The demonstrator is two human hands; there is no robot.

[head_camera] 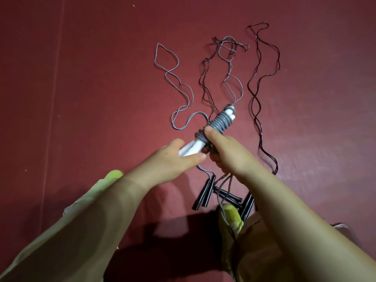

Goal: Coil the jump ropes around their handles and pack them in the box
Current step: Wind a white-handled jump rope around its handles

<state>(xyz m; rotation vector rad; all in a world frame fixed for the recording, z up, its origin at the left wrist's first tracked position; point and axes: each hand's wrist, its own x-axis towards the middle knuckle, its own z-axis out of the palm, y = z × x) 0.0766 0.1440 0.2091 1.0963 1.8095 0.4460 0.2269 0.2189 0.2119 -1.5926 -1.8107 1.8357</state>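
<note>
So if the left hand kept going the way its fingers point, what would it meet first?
The left hand, gripping the white handles, points right, toward the right hand. It would likely meet that hand's fingers almost at once, though depth is unclear.

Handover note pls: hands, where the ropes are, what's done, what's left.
Left hand grips the bare end of the white handles. Right hand holds the grey cord coil against them, thumb on the wraps.
Done: grey cord wound along most of the white handles.
Left: finish that coil, its tail hangs below the right hand. The loose ropes on the red floor, black handles near the feet, are uncoiled. Nothing packed; no box in view.
</note>
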